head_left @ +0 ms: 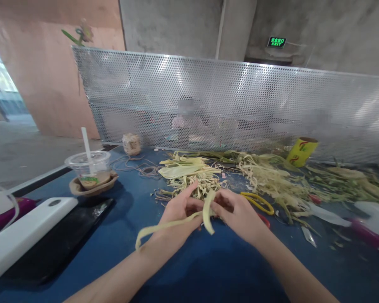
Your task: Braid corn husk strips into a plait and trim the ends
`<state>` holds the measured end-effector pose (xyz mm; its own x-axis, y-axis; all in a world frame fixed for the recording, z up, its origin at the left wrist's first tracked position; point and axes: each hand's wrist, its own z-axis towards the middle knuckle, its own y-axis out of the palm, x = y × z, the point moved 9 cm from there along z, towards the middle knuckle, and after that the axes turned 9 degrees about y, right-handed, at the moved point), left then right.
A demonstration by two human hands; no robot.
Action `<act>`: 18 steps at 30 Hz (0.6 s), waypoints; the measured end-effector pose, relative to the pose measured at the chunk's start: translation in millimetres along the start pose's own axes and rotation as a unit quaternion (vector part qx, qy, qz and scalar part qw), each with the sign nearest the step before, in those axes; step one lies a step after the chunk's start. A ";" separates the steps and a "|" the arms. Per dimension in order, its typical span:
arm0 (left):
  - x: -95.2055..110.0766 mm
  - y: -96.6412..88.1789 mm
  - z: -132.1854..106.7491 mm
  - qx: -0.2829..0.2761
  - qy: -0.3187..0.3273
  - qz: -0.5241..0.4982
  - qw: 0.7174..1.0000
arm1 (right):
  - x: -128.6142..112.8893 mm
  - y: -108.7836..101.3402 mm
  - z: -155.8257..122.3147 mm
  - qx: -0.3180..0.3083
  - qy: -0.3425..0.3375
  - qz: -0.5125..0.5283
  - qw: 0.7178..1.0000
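Note:
My left hand (pixel 177 219) and my right hand (pixel 236 214) meet over the blue table (pixel 208 269), both pinching a pale yellow leaf strip (pixel 205 210). The strip loops between the fingers, and one long end trails left over my left wrist. Just behind my hands lies a pile of shredded pale leaf strips (pixel 192 174).
Yellow-handled scissors (pixel 259 202) lie right of my right hand. A plastic cup with a straw (pixel 88 166) sits in a woven dish at left, with a white box (pixel 22 231) and a black phone (pixel 72 231) near it. A perforated metal screen (pixel 240 105) borders the table, with a person behind it.

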<state>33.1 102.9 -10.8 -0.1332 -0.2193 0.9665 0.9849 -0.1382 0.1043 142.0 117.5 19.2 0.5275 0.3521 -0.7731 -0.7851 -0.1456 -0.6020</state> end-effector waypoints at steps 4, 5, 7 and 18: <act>6.7 4.0 -3.8 -0.011 -0.017 0.014 1.000 | -4.5 -5.2 0.5 0.016 -0.010 0.025 1.000; 6.8 4.2 -3.8 -0.004 -0.031 0.006 0.999 | -5.4 -6.5 0.3 0.019 -0.012 0.022 1.000; 7.0 5.0 -3.2 0.006 -0.052 -0.006 0.999 | -5.0 -8.4 0.2 0.021 -0.007 0.017 1.000; -10.8 4.1 -1.1 0.004 -0.112 -0.072 0.991 | -8.1 -14.7 -2.9 0.079 -0.031 -0.014 0.996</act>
<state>38.4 103.6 -21.1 -0.2459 0.0228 0.9690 0.9582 -0.1451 0.2466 150.3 114.1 33.7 0.5323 0.4102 -0.7405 -0.8148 0.0109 -0.5796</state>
